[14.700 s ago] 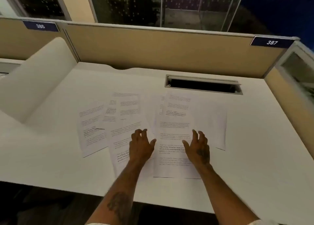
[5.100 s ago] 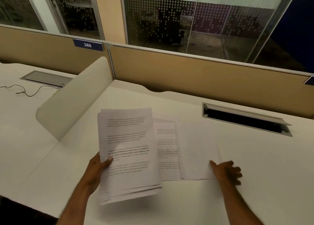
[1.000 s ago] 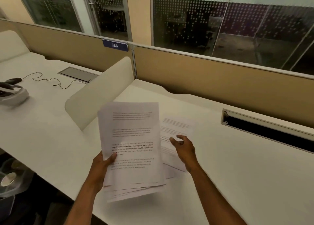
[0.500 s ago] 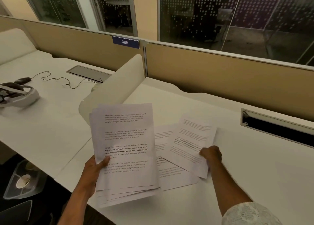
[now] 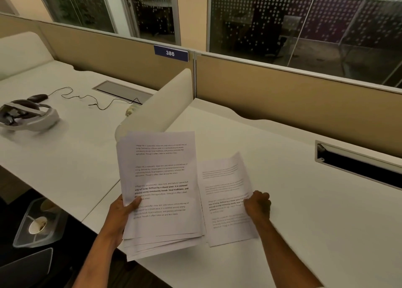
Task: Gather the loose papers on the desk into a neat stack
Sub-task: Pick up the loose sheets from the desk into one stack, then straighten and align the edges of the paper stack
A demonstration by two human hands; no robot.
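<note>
My left hand (image 5: 121, 218) grips a bundle of several printed sheets (image 5: 161, 187) by its left edge, thumb on top, lifted above the front of the white desk (image 5: 315, 211). The sheets in the bundle are fanned unevenly at the bottom. Just to its right, my right hand (image 5: 257, 205) pinches the right edge of a printed sheet (image 5: 226, 200), which is raised slightly and tilted. Its left edge runs under the bundle; I cannot tell whether another sheet lies beneath it.
A curved white divider (image 5: 161, 107) separates this desk from the neighbouring one, where a headset (image 5: 24, 116) and a black cable (image 5: 87, 97) lie. An open cable slot (image 5: 356, 166) sits at the back right. A tan partition (image 5: 282, 92) backs the desk. A bin (image 5: 37, 224) stands on the floor.
My right hand has lifted the loose sheet from the desk and drawn it closer to the bundle in my left hand. The flat sheet seen beneath it half a second ago no longer shows.
</note>
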